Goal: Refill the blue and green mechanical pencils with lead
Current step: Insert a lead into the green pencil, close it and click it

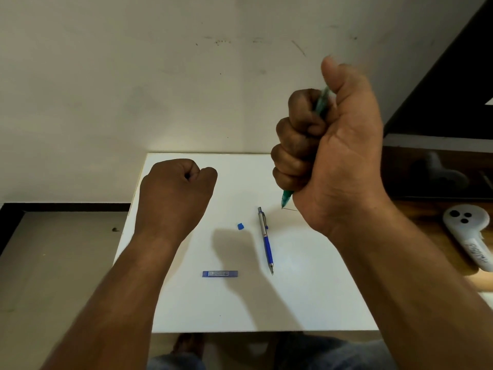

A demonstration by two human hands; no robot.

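While your right hand [328, 156] fists the green plastic pencil [321, 101] tip-down, your clenched, seemingly empty left hand [177, 193] has the flat blue lead case [220, 274] at five o'clock, nearer it.

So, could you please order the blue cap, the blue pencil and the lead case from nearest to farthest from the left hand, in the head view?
From the left hand:
1. Blue cap, to its right.
2. Lead case, below, toward the table's near edge.
3. Blue pencil, farthest right.
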